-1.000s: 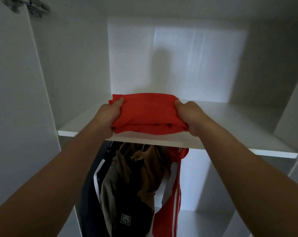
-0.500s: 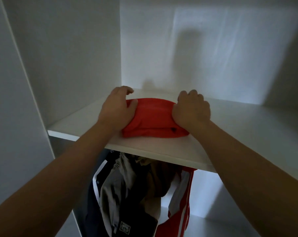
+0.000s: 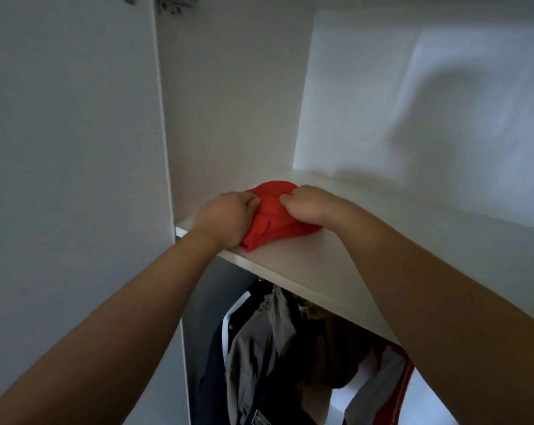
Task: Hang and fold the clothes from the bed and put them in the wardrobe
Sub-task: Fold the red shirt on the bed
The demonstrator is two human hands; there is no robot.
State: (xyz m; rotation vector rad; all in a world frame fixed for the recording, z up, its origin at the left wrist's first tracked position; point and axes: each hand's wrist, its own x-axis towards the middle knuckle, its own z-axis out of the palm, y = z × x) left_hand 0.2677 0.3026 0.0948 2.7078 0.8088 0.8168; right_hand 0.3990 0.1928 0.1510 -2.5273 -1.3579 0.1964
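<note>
The red folded garment (image 3: 272, 231) lies on the wardrobe shelf (image 3: 321, 265) between my left hand (image 3: 226, 220) and right hand (image 3: 308, 207), both curled gripping its sides; I judge this the placing step, and next I must release without dragging it off.

A blurred grey metal hinge (image 3: 173, 4) sat at the top edge. Below the white wardrobe shelf (image 3: 305, 265) hung a navy white-trimmed jacket (image 3: 212, 378), a grey garment (image 3: 253, 348), a brown garment (image 3: 336, 351) and a red-and-white striped garment (image 3: 397, 391), bunched together.

Dim, soft-blurred, shadowed wide-angle view
</note>
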